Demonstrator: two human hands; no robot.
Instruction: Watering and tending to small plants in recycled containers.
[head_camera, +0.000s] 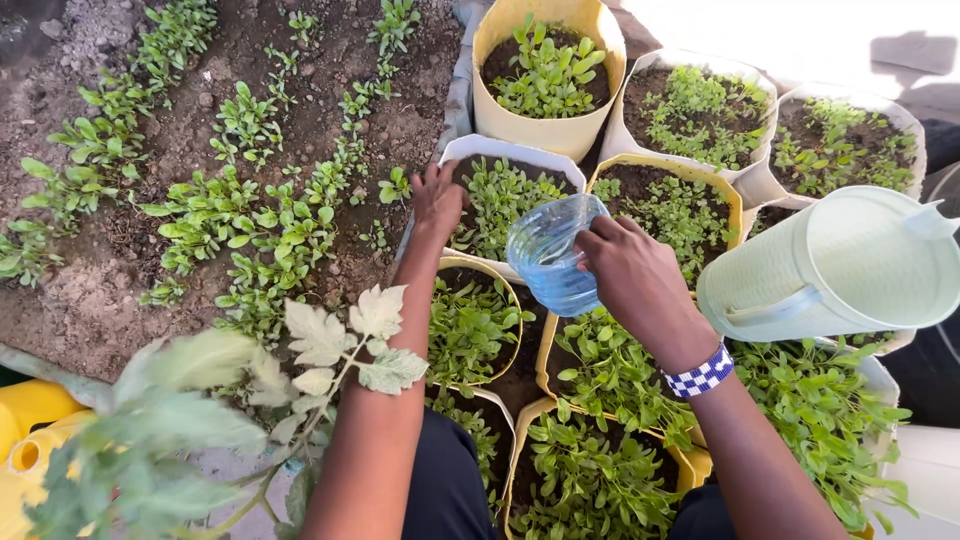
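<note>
Over a cluster of soil-filled grow bags crowded with green seedlings, the right hand (635, 275) was closed around a clear plastic cup (553, 252), fingers wrapped over its rim, tipping it toward the white grow bag (505, 150) just ahead. The left hand (437, 197) reached forward with its fingers curled down onto that bag's near rim, touching the edge and the soil beside the small seedlings (505, 195). A pale green jug (840, 265) sat tilted at the right, resting among the bags, and a blue-and-white checked wristband (700, 374) circled the right wrist. As I judged it, the cup leaned steeply enough that its contents could pour out in a rush, washing soil off the tender roots or flattening the seedlings; the jug's slant also looked unsteady, and a nudge from the right forearm might have rolled it onto the plants beneath. How much water the cup held was hard to tell through the blurred plastic, and the left fingertips were hidden behind the hand itself. A pale-leaved plant (340, 345) in the foreground covered part of the left forearm, a yellow container (25, 420) was cut off at the left edge, and the jug's base lay outside the view.
</note>
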